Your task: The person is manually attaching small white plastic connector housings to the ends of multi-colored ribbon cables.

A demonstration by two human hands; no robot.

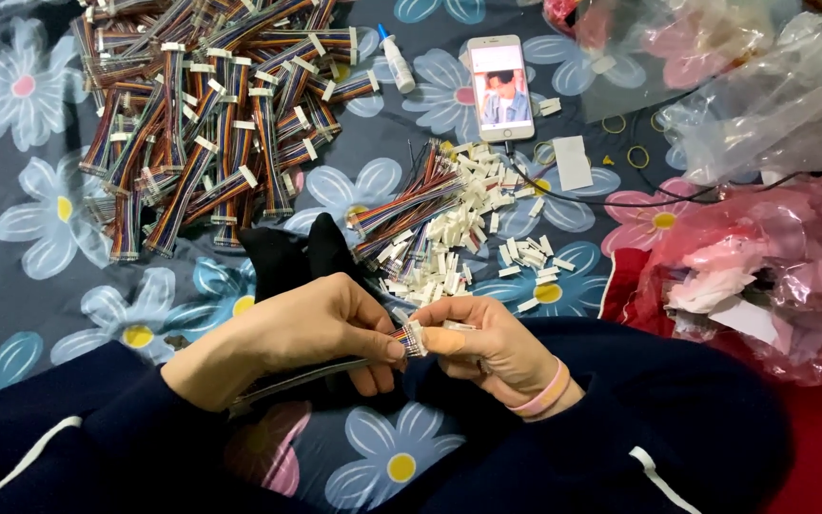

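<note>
Left hand point(287, 333) pinching a multicoloured ribbon cable point(394, 340) near its end, right hand point(487, 345) closed on the white connector point(416, 337) at the cable tip, between both thumbs, loose white connectors point(459, 243) beyond

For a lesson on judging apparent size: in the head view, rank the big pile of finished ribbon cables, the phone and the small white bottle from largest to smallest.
1. Pile of finished ribbon cables
2. Phone
3. Small white bottle

All lie similarly far away, so the order is safe.
</note>
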